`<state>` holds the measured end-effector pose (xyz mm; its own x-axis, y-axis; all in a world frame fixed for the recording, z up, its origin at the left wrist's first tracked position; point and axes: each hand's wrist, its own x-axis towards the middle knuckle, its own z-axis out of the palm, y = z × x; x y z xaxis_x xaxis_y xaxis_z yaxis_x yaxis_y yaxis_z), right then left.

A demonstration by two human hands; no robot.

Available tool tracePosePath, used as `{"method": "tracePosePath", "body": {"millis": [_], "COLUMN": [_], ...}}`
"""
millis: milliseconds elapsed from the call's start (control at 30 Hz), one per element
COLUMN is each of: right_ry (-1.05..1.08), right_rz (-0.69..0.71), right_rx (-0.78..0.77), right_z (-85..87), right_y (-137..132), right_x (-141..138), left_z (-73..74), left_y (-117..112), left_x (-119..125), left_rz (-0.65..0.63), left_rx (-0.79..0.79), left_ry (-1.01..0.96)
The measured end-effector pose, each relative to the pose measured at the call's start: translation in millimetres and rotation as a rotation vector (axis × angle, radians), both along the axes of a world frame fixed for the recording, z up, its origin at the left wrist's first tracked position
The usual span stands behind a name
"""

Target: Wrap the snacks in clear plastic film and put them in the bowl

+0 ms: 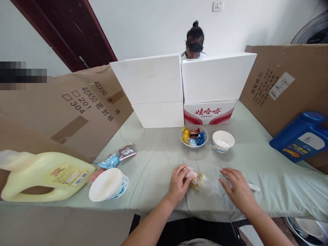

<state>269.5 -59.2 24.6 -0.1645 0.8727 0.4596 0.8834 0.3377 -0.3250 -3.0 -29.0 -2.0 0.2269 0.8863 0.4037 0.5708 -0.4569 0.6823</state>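
My left hand (178, 182) is closed on the left end of a clear plastic bag (196, 178) with brownish and yellow wrapped contents. What lies inside is not clear. The bag's loose, see-through end spreads over the table towards my right hand (235, 187). That hand rests on the cloth with its fingers apart, just right of the bag; something small and dark shows at its fingertips. A white plastic utensil (253, 187) sticks out from behind it. Beyond my hands stand a clear bowl (194, 146) of wrapped snacks and a white paper bowl (223, 140).
Stacked paper bowls (107, 186), snack packets (127, 151) and a yellow jug (66, 164) occupy the left. A blue bottle (298, 136) leans at the right. White boxes (156, 82) and cardboard panels (99, 112) wall the table; a person (195, 41) is behind them.
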Motion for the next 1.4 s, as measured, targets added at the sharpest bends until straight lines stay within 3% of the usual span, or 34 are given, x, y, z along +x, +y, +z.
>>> {"method": "tracePosePath", "body": {"millis": [133,200,300,400,500,600,667,733,767,867,967,1000,1067,1133,1167,1267,1400], "right_ry": [-0.006,-0.048,0.015,0.076,0.127,0.214,0.167,0.073,0.039,0.013,0.013,0.017,0.024,0.026,0.023,-0.007,-0.021], "right_rz": [0.257,0.276,0.184,0.095,0.078,0.278,0.487,0.585,0.563,0.321,0.190,0.196,0.234,0.247,0.234,0.161,0.164], "right_rx": [-0.128,-0.185,-0.196,-0.089,0.080,0.115,0.029,-0.051,-0.065,-0.023,-0.009,-0.025,-0.073,-0.105,-0.111,-0.104,-0.123], "right_z": [11.0,8.9,-0.5,-2.1,12.3,29.7,33.3,27.8,22.4,2.9,-8.2,-9.1,-8.4,-8.7,-10.3,-19.9,-25.9], "right_y": [-2,0,10,17,12,-3,-11,-14,-13,-4,6,9,15,22,26,36,38], "right_x": [-56,-59,-38,-20,-26,-48,-61,-65,-63,-50,-41,-41,-46,-52,-54,-52,-41], "left_z": [4.5,6.4,6.9,8.9,17.9,27.9,29.1,24.8,21.4,12.9,14.8,17.8,24.9,30.1,31.0,26.6,18.9], "left_y": [-6,-9,-15,-22,-27,-22,-12,-1,3,7,-5,-11,-19,-21,-19,-7,2], "left_x": [-1,-11,-34,-47,-34,-12,-5,-11,-18,-44,-56,-55,-46,-33,-28,-24,-36], "left_rz": [0.105,0.209,0.345,0.390,0.245,0.087,0.119,0.240,0.306,0.452,0.539,0.502,0.276,0.008,-0.058,0.031,0.136], "left_rx": [-0.131,-0.232,-0.383,-0.290,-0.106,-0.098,-0.146,-0.209,-0.231,-0.243,-0.067,0.036,0.200,0.212,0.179,0.084,0.101], "left_ry": [-0.280,-0.401,-0.464,-0.324,-0.130,-0.004,-0.022,-0.112,-0.153,-0.202,-0.122,-0.072,0.049,0.188,0.263,0.434,0.466]}}
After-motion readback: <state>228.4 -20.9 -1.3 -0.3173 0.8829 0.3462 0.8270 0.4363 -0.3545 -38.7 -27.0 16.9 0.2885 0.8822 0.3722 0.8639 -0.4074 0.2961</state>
